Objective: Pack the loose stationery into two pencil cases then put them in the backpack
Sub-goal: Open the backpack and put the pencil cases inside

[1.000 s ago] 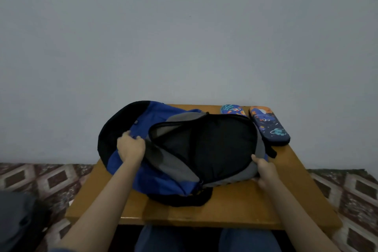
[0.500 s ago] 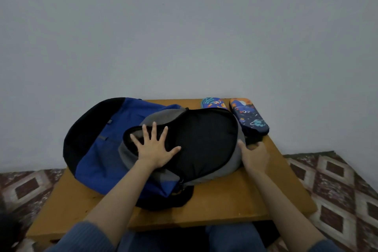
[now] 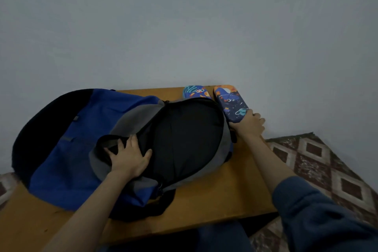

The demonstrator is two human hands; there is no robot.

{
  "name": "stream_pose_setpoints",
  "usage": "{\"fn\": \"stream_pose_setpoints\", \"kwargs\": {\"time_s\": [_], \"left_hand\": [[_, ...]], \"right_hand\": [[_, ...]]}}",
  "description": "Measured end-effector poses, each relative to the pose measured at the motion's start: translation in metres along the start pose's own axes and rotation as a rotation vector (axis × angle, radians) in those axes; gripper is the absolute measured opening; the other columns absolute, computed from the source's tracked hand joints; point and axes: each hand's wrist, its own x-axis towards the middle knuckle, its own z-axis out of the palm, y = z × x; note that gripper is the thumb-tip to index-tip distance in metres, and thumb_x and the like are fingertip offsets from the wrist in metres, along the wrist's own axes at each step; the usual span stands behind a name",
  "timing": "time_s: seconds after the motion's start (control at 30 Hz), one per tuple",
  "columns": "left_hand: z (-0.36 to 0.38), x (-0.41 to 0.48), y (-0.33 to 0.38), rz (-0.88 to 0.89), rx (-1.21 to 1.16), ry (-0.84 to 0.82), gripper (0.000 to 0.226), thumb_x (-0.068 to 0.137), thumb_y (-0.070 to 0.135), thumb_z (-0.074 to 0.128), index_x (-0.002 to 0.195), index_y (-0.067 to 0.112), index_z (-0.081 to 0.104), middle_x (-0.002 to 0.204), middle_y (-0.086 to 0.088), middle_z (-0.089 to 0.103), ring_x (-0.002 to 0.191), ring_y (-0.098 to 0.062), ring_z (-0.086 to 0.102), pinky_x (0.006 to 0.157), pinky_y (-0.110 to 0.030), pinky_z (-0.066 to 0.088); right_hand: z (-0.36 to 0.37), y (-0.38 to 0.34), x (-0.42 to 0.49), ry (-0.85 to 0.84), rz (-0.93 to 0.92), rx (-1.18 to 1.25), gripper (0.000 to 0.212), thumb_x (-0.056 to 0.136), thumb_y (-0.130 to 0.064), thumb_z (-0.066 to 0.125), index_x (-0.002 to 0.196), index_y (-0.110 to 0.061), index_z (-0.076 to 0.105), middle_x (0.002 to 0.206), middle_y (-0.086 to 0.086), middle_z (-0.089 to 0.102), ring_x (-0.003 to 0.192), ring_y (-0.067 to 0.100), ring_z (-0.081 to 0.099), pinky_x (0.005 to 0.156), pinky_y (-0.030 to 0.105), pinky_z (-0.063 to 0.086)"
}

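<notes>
Bagging step: your left hand (image 3: 131,156), grip apart, holds the backpack (image 3: 71,149) open on the worktop (image 3: 225,196); your right hand (image 3: 248,124) clamps the pencil case (image 3: 231,101) beside it. Next, lift it inside.

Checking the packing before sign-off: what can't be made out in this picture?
Head view: teal pencil case, mostly hidden behind the backpack.
Contents of it and the dark pencil case: both shut.
Backpack's inside: too dark, partly covered by the left hand.
Grip of the right hand: fingers curl out of sight at that case's end.
</notes>
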Motion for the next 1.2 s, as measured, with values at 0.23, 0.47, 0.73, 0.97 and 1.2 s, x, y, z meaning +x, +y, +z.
{"fn": "stream_pose_setpoints", "kwargs": {"time_s": [0.23, 0.47, 0.73, 0.97, 1.2], "left_hand": [[0.0, 0.001, 0.0, -0.008, 0.014, -0.014, 0.074, 0.095, 0.056, 0.022, 0.15, 0.009, 0.002, 0.159, -0.001, 0.004, 0.145, -0.03, -0.001, 0.111, -0.061, 0.005], [0.0, 0.004, 0.001, -0.014, 0.008, -0.03, 0.063, 0.099, 0.046, 0.019, 0.149, 0.01, 0.007, 0.159, -0.001, 0.004, 0.145, -0.032, 0.001, 0.109, -0.064, 0.006], [-0.004, 0.006, -0.001, -0.007, 0.015, -0.061, 0.056, 0.101, 0.04, 0.019, 0.149, 0.013, 0.012, 0.159, -0.001, 0.006, 0.145, -0.032, 0.003, 0.109, -0.067, 0.006], [-0.019, 0.003, -0.01, 0.019, -0.208, -0.052, 0.049, 0.102, 0.035, 0.025, 0.144, 0.011, 0.028, 0.147, -0.013, 0.037, 0.138, -0.034, 0.024, 0.109, -0.057, 0.023], [-0.055, -0.02, -0.002, 0.043, -0.463, 0.086, 0.045, 0.102, 0.029, 0.027, 0.14, 0.006, 0.036, 0.136, -0.02, 0.048, 0.125, -0.034, 0.044, 0.099, -0.035, 0.035]], "right_hand": [[0.013, -0.004, 0.028, -0.154, 0.019, -0.068, 0.095, 0.08, -0.053, 0.063, 0.15, -0.018, 0.009, 0.151, 0.024, 0.012, 0.137, 0.043, 0.018, 0.111, 0.053, 0.023], [0.014, 0.0, 0.044, -0.188, -0.04, -0.028, 0.094, 0.079, -0.053, 0.064, 0.149, -0.02, 0.012, 0.141, 0.024, 0.026, 0.13, 0.041, 0.027, 0.106, 0.05, 0.031], [-0.003, 0.018, 0.036, -0.198, -0.093, 0.117, 0.079, 0.083, -0.05, 0.06, 0.148, -0.029, 0.021, 0.14, 0.021, 0.034, 0.129, 0.039, 0.029, 0.106, 0.044, 0.029], [-0.055, 0.007, 0.007, -0.233, -0.114, 0.881, 0.043, 0.085, -0.017, 0.064, 0.128, -0.02, 0.058, 0.122, 0.0, 0.059, 0.102, 0.019, 0.059, 0.082, 0.03, 0.055], [-0.097, -0.031, -0.043, -0.49, -0.652, 0.25, 0.06, 0.054, -0.03, 0.08, 0.111, -0.04, 0.063, 0.105, -0.001, 0.063, 0.098, 0.02, 0.057, 0.079, 0.017, 0.043]]}}
